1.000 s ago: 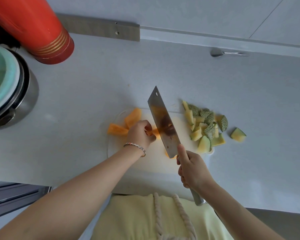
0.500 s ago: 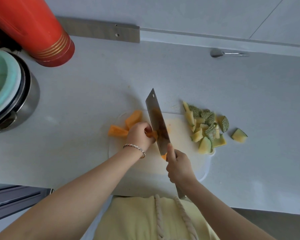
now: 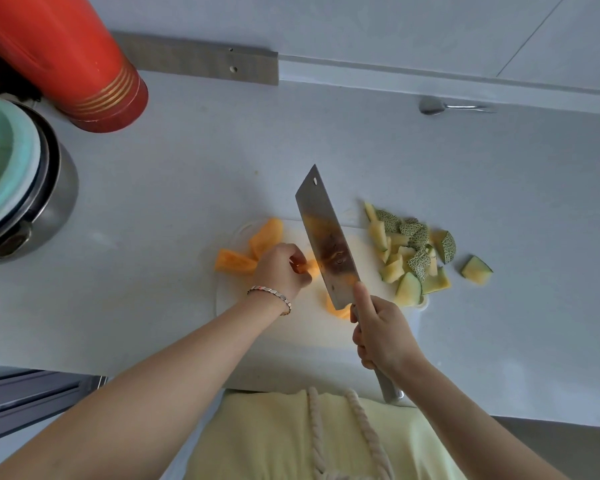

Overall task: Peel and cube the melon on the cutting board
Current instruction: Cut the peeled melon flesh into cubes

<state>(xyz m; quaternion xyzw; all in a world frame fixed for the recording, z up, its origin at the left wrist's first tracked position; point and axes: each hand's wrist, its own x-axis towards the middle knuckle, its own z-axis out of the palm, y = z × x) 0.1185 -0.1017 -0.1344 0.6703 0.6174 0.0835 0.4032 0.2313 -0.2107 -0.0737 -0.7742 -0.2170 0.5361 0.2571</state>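
Observation:
A white cutting board [image 3: 302, 327] lies on the pale counter. My left hand [image 3: 280, 268] pinches an orange peeled melon strip [image 3: 309, 266] on it. My right hand [image 3: 383, 332] grips the handle of a cleaver [image 3: 326, 237], index finger along the blade's base; the blade stands just right of the strip. Two more peeled orange pieces [image 3: 253, 247] lie at the board's left edge. A cut orange chunk [image 3: 338, 310] sits under the blade's heel. A heap of green netted rind scraps [image 3: 409, 251] sits at the board's right.
A loose rind piece [image 3: 476, 270] lies on the counter to the right. A red cylinder [image 3: 66, 60] and a metal pot with a teal bowl [image 3: 18, 188] stand at the far left. A spoon [image 3: 444, 106] lies by the back wall. The counter's front edge is near my body.
The cleaver dropped down and left onto the strip half a second ago, and has since lifted and shifted back right. My left hand stayed on the melon strip.

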